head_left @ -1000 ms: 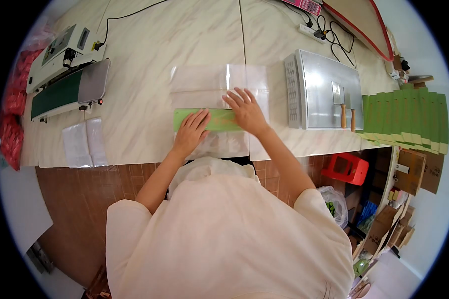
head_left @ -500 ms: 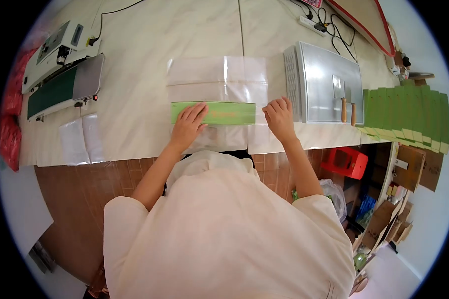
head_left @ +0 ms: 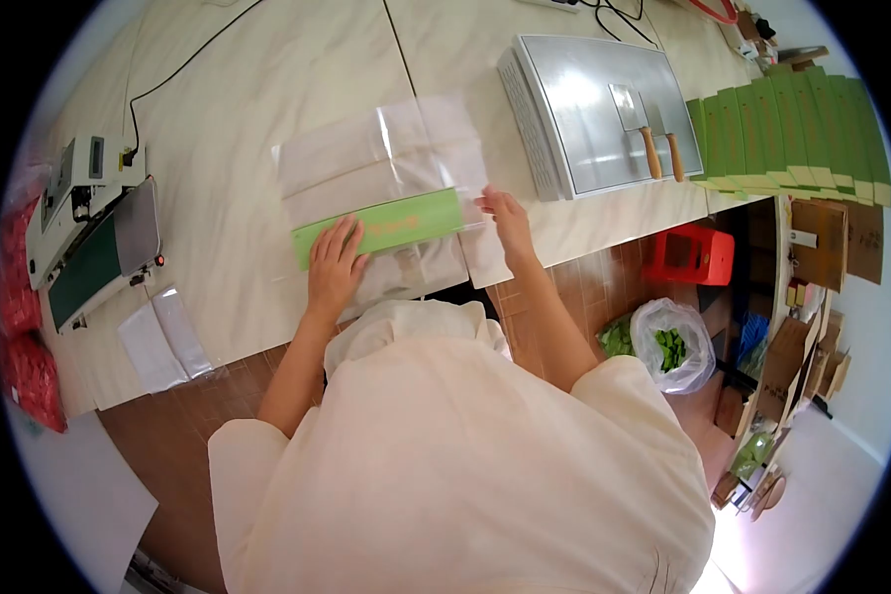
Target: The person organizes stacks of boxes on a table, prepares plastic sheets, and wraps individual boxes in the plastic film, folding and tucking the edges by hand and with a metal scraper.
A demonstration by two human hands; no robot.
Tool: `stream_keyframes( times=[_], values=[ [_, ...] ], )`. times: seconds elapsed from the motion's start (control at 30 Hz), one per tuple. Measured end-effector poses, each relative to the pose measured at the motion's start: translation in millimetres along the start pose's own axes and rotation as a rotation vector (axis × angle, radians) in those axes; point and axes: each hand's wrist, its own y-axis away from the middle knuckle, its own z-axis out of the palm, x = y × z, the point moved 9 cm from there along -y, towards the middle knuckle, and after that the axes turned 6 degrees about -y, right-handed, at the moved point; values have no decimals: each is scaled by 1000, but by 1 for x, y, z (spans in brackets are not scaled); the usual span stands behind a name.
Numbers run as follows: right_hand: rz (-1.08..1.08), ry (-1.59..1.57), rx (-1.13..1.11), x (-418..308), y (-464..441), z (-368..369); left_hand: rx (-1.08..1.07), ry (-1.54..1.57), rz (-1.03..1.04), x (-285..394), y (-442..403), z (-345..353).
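Note:
A long green box [head_left: 421,218] lies on a sheet or bag of clear plastic film [head_left: 351,163] on the table in front of me. Whether the film also covers the box I cannot tell. My left hand [head_left: 337,267] rests on the box's left part, its fingers stretched out flat and touching the top. At the box's right end, my right hand [head_left: 505,220] has its fingertips pinched together at the right edge of the film, just clear of the box.
A silver metal case [head_left: 604,104] with two wooden-handled scrapers [head_left: 650,153] stands right, beside a row of green boxes [head_left: 792,129]. A sealing machine [head_left: 99,233] and folded clear bags [head_left: 163,342] are left. A red stool [head_left: 688,254] and a plastic-lined bin [head_left: 673,346] stand below right.
The view has turned, so the table now appears tilted and the bin shows fully. Both hands keep nearly the same places at the green box; the right fingertips sit at the film's edge.

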Motion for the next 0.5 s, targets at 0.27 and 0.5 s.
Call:
stream_keyframes(
  times=[0.27, 0.5],
  values=[
    [-46, -12, -87, 4, 10, 29, 0, -45, -12, 0, 4, -1],
    [-52, 38, -90, 11, 9, 25, 65, -27, 6, 0, 8, -1]
  ],
)
